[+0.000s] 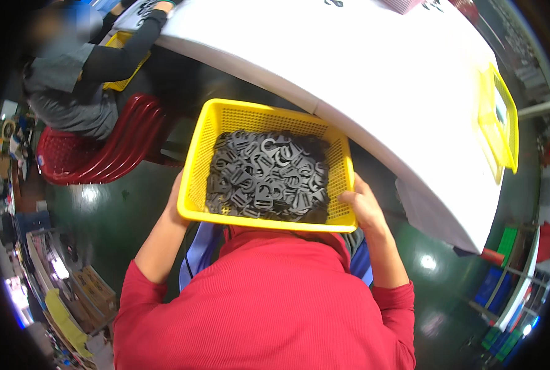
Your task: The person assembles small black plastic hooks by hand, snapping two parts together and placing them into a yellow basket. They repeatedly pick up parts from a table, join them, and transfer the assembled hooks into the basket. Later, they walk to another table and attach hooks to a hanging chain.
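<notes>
Yellow perforated basket [269, 223], grey hooked clips [266, 172] heaped inside

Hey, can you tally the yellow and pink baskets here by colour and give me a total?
Yellow rectangular plastic baskets: 3 (the held basket, the far-right basket, and the upper-left basket, partly hidden by a dark sleeve)
Pink plastic basket, cut off by the picture's top edge: 1
Total: 4
</notes>
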